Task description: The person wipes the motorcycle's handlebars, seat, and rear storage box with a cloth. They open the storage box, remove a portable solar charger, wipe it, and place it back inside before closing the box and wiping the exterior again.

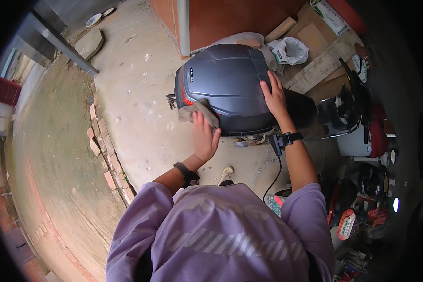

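A grey motorcycle top box (229, 81) is mounted at the rear of a scooter, its lid down. My left hand (205, 139) holds a grey-brown cloth (197, 112) against the near rear corner of the box, over part of the red reflector (187, 101). The fingers lie flat on the cloth and look slightly blurred. My right hand (275, 95) rests with spread fingers on the front part of the lid, holding nothing. A bunch of keys (171, 101) hangs at the rear of the box.
Ahead of the box runs the black scooter seat (299, 107), with handlebars (359, 91) beyond. A white plastic bag (292, 50), cardboard (313, 37) and a wooden board (320, 63) lie past it. Another scooter (345, 204) stands at right. Bricks (107, 148) edge the concrete at left.
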A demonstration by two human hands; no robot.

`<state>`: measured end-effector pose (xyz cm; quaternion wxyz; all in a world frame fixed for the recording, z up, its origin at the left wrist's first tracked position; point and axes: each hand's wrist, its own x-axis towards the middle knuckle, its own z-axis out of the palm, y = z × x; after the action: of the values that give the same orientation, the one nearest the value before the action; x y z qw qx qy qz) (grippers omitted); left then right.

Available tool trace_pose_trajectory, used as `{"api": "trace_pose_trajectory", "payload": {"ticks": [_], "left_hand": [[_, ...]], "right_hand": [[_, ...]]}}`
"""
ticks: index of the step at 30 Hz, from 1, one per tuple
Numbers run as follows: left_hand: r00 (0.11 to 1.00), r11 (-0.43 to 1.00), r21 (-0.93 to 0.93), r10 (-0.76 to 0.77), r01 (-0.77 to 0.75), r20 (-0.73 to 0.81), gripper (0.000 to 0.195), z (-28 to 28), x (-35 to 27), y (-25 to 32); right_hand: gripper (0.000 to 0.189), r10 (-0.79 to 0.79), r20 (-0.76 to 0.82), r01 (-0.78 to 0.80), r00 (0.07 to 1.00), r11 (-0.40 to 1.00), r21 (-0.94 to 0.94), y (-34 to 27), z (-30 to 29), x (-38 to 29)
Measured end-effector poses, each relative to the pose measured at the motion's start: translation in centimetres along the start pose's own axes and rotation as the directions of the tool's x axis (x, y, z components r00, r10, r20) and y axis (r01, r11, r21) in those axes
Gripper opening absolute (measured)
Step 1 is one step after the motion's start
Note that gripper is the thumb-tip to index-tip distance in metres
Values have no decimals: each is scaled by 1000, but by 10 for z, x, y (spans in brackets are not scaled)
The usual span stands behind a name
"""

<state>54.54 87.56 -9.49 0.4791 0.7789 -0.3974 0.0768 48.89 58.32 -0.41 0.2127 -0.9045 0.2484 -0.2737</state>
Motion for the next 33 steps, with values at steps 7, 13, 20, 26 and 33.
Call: {"api": "trace_pose_trajectory", "payload": {"ticks": [7,13,20,26,33], "left_hand": [[751,788,233,383,-569,539,44,57,-18,44],[998,946,316,58,-67,37,59,44,-41,31],[722,891,-249,-453,380,-523,55,49,16,-1],[270,573,-736,-820,361,-505,45,68,21,-28],[47,-165,-933,-981,319,189,41,149,-36,50]], "right_hand": [[54,-53,-7,53,999,999,12,-1,1,-6],[54,-20,29,20,999,1000,6,-3,2,-4],[57,-26,75,27,997,1000,-4,-2,0,-6],[58,-52,58,54,997,998,-37,-1,-1,-7],[58,-78,33,80,996,996,-50,-1,1,-8]]}}
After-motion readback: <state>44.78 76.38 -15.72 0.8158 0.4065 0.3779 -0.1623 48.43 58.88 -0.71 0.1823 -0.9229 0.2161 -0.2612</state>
